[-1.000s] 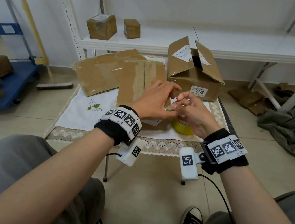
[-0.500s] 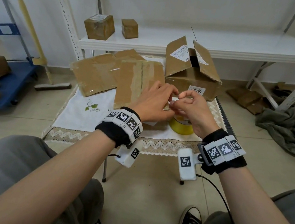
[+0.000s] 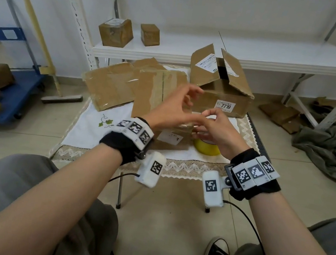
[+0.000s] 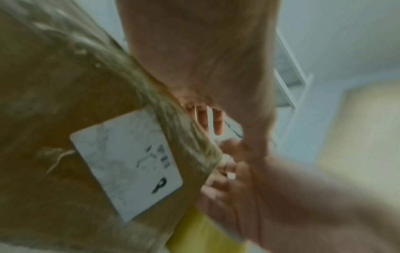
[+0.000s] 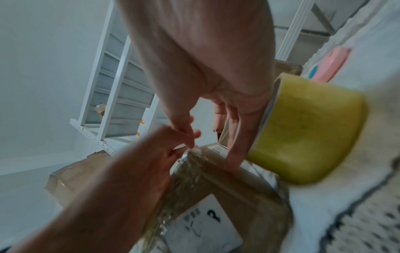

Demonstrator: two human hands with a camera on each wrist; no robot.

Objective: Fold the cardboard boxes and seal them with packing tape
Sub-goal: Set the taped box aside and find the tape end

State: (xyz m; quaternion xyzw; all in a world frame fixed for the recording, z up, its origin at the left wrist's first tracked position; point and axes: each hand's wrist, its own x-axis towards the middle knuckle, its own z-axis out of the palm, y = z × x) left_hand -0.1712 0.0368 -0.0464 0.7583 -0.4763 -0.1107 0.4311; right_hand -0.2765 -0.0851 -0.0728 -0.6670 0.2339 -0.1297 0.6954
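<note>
- White shelving (image 3: 280, 56) and a pale wall stand beyond the hands in the head view; nearer, a cloth-covered counter (image 3: 89, 125) carries flattened cardboard (image 3: 108, 84) and an open box (image 3: 220, 100) with its flaps up.
- Half a second ago both hands were pinched together; now the left hand (image 3: 171, 110) has lifted, its fingers spread wide and blurred with motion.
- The right hand (image 3: 216, 130) stays low, thumb and forefinger closed in a pinch, just above the yellow tape roll (image 3: 206, 148).
- A small box (image 3: 170, 137) with a white label lies under both hands.
- Left wrist view, blurred: the small box (image 4: 65, 102) sits beside the left hand (image 4: 194, 51), with a wrinkled tape strip (image 4: 173, 119) running along its edge; the right hand (image 4: 249, 196) is just past it.
- Right wrist view: the right hand (image 5: 205, 59) pinches the crumpled end of the tape strip (image 5: 188, 171), and the left hand (image 5: 140, 162) touches the same spot.
- The tape roll (image 5: 307, 130) stands right beside the right hand's fingers.
- Judging from this, the strip is probably torn free, and the left hand is freed to smooth it down over the seam.
</note>
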